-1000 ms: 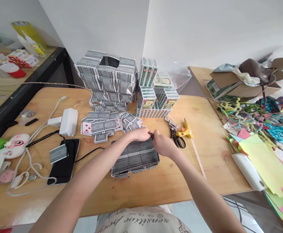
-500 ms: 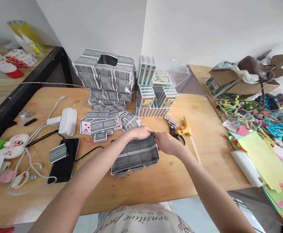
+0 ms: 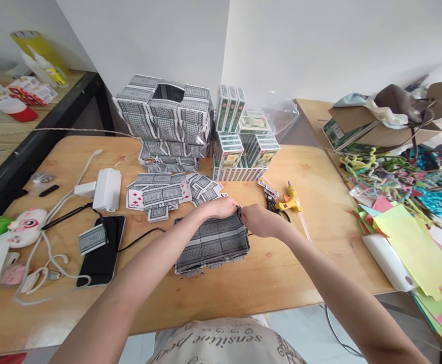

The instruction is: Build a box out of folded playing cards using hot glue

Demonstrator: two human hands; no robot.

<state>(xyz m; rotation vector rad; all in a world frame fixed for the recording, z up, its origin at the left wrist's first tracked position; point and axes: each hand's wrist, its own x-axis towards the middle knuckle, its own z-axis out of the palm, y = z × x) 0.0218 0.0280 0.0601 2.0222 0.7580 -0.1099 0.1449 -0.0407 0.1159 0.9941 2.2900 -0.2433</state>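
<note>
An open tray made of grey-backed playing cards [image 3: 213, 240] lies on the wooden table in front of me. My left hand [image 3: 223, 207] reaches across it and is closed on the far wall near the right corner. At that same corner my right hand [image 3: 257, 220] pinches the tray's edge from the outer right side. The fingertips are partly hidden where the two hands meet. Just beyond the tray, loose playing cards [image 3: 160, 194] lie overlapping, mostly face down. To the right of my right hand rest black-handled scissors [image 3: 272, 202] and a yellow glue gun [image 3: 291, 199] with a clear glue stick.
A tall structure of folded cards [image 3: 168, 116] stands at the back, beside stacked card boxes [image 3: 228, 151]. On the left are a phone [image 3: 103, 258], white cables and a white adapter [image 3: 107, 189]. Coloured paper [image 3: 406, 247] and a cardboard box [image 3: 353, 126] occupy the right side.
Both hands keep their hold on the tray's far right corner, with only slight finger movement. The whole view has shifted slightly.
</note>
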